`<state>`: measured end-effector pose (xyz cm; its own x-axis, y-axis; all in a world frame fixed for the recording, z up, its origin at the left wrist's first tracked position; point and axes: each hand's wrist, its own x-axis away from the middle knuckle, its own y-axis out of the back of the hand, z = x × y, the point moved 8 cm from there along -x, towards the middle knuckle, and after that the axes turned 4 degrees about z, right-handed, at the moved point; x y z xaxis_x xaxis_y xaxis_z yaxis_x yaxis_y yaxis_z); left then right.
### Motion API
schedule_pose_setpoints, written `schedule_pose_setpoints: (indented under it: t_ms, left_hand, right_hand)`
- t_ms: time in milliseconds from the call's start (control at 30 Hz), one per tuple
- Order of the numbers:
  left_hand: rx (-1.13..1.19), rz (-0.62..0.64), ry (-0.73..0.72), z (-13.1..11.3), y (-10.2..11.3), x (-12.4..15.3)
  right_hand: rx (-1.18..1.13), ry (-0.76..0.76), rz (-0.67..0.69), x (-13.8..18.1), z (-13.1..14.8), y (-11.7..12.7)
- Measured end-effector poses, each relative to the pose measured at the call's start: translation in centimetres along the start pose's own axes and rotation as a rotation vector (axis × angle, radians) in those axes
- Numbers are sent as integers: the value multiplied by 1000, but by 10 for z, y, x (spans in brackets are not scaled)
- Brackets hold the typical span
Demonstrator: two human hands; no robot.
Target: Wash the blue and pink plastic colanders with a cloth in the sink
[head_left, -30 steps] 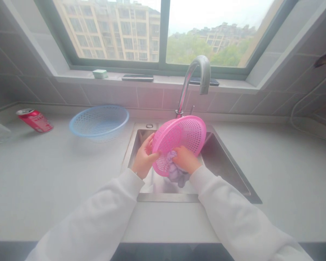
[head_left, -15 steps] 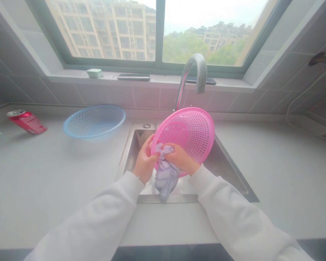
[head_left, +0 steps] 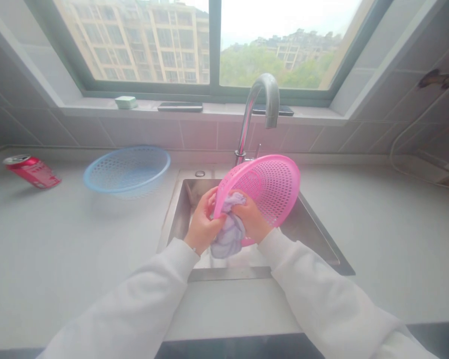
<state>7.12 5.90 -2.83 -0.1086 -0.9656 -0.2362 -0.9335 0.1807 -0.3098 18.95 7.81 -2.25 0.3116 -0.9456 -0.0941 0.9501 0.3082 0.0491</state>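
A pink plastic colander (head_left: 280, 187) is held tilted above the sink, its holed inside turned toward me. My left hand (head_left: 204, 222) grips its left rim, with the thumb on the near side and the fingers behind. Bunched in my right hand (head_left: 251, 217) is a pale lilac cloth (head_left: 228, 237), pressed against the inside of the colander near the left rim. The cloth's loose end hangs down between my two hands. Part of the cloth is hidden under my right fingers.
Under the colander lies a steel sink (head_left: 322, 239), with a curved tap (head_left: 271, 99) behind it. A blue colander (head_left: 129, 169) and a tilted red drink can (head_left: 33, 172) are on the counter at left. A small green box (head_left: 126, 102) and a phone (head_left: 180, 106) rest on the sill.
The colander has turned and shifted slightly right and down, showing more of its left outer side. My right hand has moved a little with the cloth, whose hanging end is now higher.
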Motion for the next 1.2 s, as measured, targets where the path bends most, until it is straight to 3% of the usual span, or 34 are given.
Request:
schedule_pose_setpoints:
  t_ms: [100, 167, 233, 333, 400, 533, 600, 700, 767, 833, 933, 1033, 1200]
  left_hand:
    - [93, -92, 36, 0, 20, -2]
    - [91, -77, 85, 1, 27, -3]
    - [82, -50, 80, 0, 27, -4]
    - [59, -42, 76, 1, 18, -4]
    - [21, -53, 98, 5, 11, -2]
    - [75, -18, 80, 10, 2, -1]
    - [144, -16, 72, 12, 8, -2]
    - [148, -88, 92, 15, 26, -3]
    - [111, -100, 107, 14, 34, -4]
    - [68, -87, 115, 12, 34, -5]
    - [23, -101, 135, 10, 30, -4]
    - [-18, -60, 162, 14, 17, -2]
    - [-160, 108, 81, 16, -3, 2]
  right_hand:
    - [517, -86, 110, -1, -12, 6]
    - [821, -162, 93, -1, -23, 20]
    - [952, -202, 30, 0, -27, 31]
    - [855, -177, 102, 2, -27, 19]
    - [634, -109, 168, 2, -19, 1]
    - [125, 3, 43, 1, 1, -4]
    - [163, -4, 47, 2, 0, -1]
    - [645, -74, 126, 2, -16, 8]
    - [885, -122, 93, 2, -27, 23]
    - [948, -139, 35, 1, -31, 35]
    - [861, -82, 128, 3, -25, 25]
    - [605, 5, 228, 7, -11, 2]
    - [128, -15, -2, 5, -6, 10]
